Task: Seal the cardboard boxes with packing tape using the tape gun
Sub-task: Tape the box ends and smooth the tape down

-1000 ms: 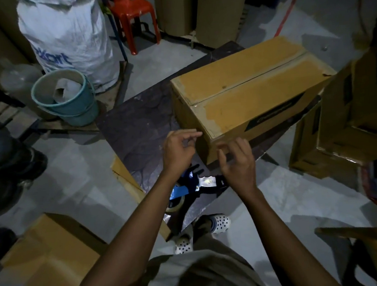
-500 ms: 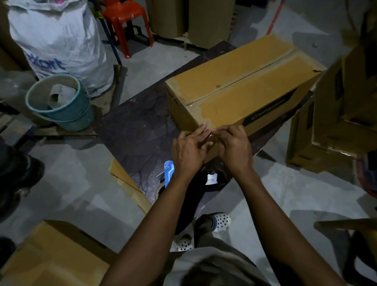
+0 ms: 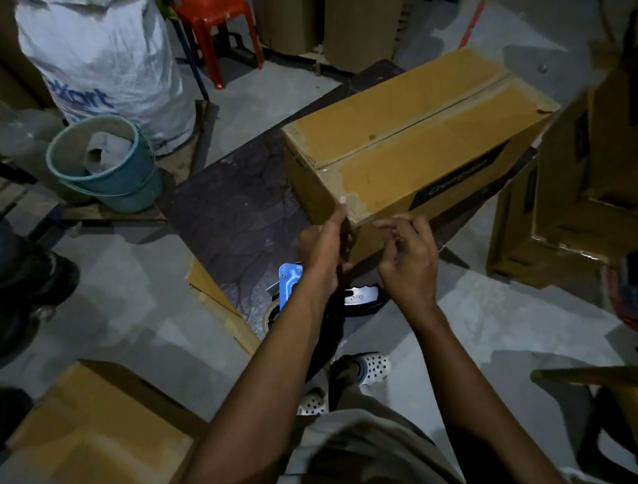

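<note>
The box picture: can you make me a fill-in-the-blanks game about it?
1. The box that the left hand touches is made of ____.
2. The tape gun, lying under the left wrist, shows a bright ____ side.
3. The plastic chair at the back is ____.
Missing words: cardboard, blue, red.

We saw a white woven sack [image 3: 105,64] with blue lettering standing just behind a teal bucket [image 3: 126,188], which held what looked like a grey roll [image 3: 106,151]. A red plastic chair [image 3: 216,17] stood farther back on the concrete floor [image 3: 123,295]. A dark board [image 3: 231,218] lay flat there.
</note>
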